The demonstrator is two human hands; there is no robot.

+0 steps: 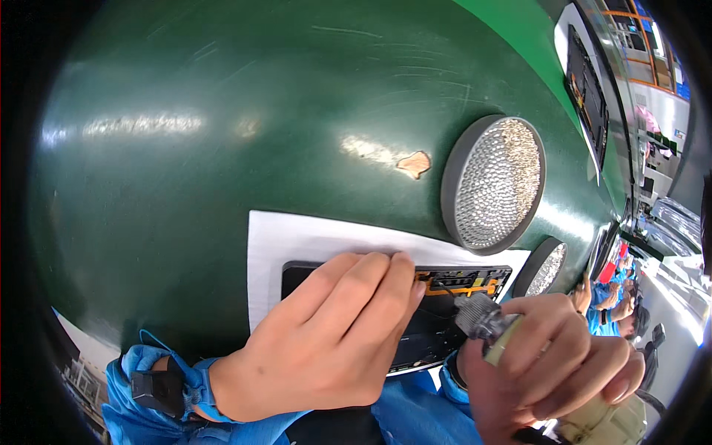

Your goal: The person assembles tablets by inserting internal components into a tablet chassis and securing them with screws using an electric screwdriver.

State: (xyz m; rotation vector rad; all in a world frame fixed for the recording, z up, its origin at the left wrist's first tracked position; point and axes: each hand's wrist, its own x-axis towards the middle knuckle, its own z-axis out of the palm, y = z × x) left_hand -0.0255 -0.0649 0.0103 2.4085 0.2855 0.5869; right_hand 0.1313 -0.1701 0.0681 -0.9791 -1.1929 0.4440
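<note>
Driver, ribbed grey, in right fingers; left fingers, hold unclear, on black slab

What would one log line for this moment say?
left hand: on black device | right hand: gripping handheld tool | device: on white sheet

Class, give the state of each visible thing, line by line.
Device, opened, innards exposed
Tool, held over device
Left hand, resting on device
Right hand, gripping tool
White sheet, under device
Large dish, holding shiny pieces
Small dish, holding shiny pieces
Far device, on paper
Tabletop, scratched
</note>
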